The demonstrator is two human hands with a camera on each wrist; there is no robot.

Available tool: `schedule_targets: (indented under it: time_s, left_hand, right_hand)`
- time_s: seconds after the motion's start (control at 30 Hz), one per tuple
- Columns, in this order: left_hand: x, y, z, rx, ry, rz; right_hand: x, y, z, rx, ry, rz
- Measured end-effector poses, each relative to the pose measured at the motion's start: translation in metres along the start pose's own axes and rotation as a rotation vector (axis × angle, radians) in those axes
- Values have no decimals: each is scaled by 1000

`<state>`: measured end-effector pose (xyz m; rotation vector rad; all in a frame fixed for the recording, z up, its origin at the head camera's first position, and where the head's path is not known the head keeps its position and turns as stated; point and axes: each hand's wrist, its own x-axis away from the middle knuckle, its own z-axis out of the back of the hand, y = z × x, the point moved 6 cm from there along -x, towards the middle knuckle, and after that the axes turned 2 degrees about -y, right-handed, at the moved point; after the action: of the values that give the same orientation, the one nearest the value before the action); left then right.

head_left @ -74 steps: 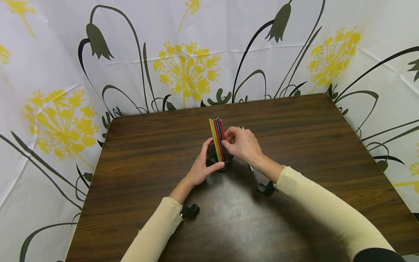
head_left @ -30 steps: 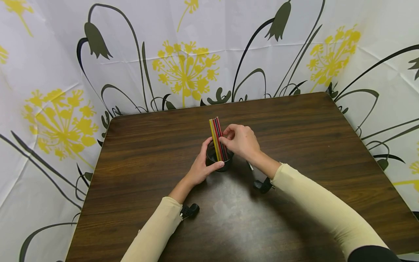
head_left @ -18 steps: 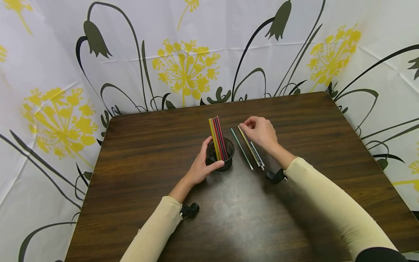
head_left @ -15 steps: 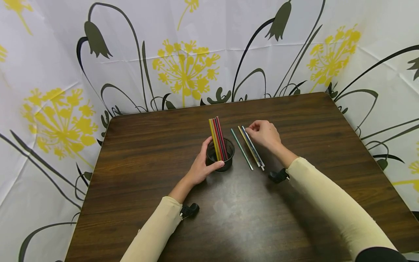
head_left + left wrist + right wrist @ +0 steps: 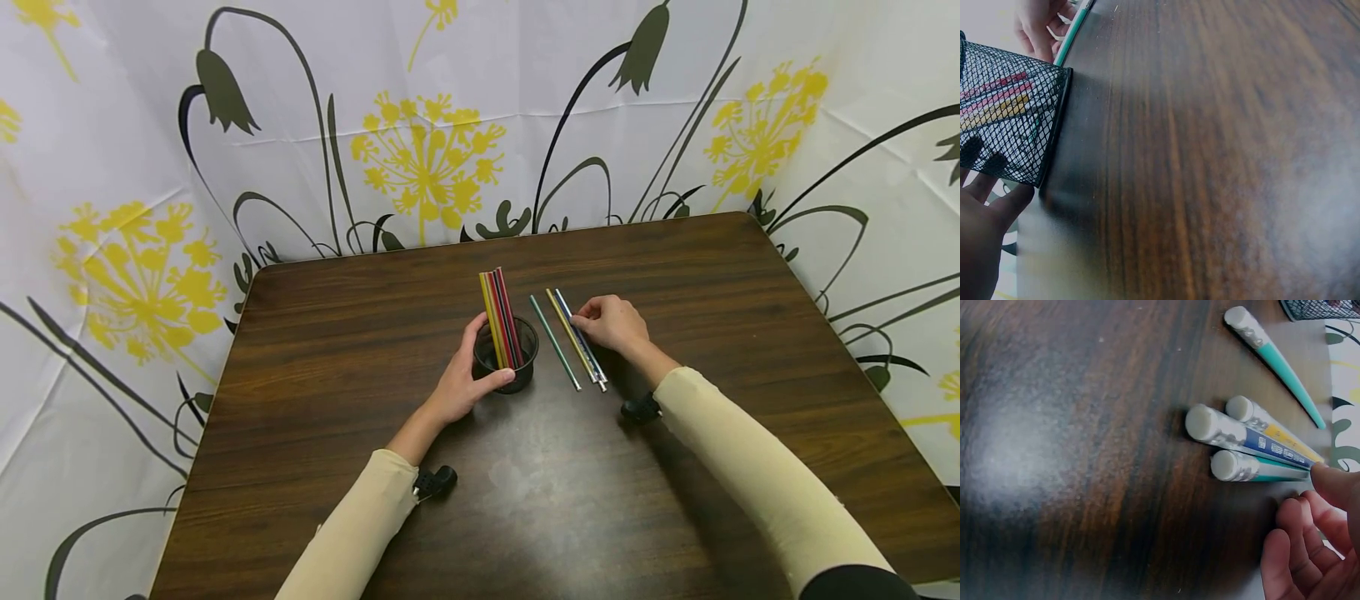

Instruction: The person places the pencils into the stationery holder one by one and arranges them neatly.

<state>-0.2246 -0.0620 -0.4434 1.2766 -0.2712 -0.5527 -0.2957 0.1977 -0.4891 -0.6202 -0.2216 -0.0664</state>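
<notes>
While left hand (image 5: 459, 382) curls round mesh cup (image 5: 525, 371), right hand (image 5: 617, 325), fingers bent, touches tabletop pencils (image 5: 1269, 445); whether pinching, cannot tell.

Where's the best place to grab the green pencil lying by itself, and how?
Probably pinch the green pencil around its middle, the right hand reaching from above: it's thin and straight and lies flat on the table, with space along both sides.

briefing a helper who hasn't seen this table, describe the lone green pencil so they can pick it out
On the dark wood-grain table, find the black mesh cup held by the person's left hand. Just right of it in the head view lies a green pencil. Unlike the three pencils grouped at the right hand, it lies by itself.
</notes>
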Motion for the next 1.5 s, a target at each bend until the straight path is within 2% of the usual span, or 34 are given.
schedule_targets:
  time_s: [0.33, 0.5, 0.77, 0.93, 1.2, 1.33, 1.5]
  left_hand:
    - [0, 0, 0, 3, 3, -12]
    - [0, 0, 0, -1, 6, -7]
    - [0, 1, 1, -5, 5, -4]
    - [0, 0, 0, -3, 5, -6]
    - [-1, 0, -1, -4, 2, -12]
    - [0, 0, 0, -7, 5, -3]
    - [0, 0, 1, -7, 8, 5]
  right_hand:
    - [-1, -3, 1, 77, -3, 15]
    - [-1, -2, 4, 112, -12, 7]
    - [3, -4, 13, 234, 6, -26]
    - [4, -3, 13, 253, 5, -33]
    - [9, -4, 27, 177, 35, -47]
    - [14, -15, 42, 89, 97, -8]
    - [22, -41, 62, -62, 192, 84]
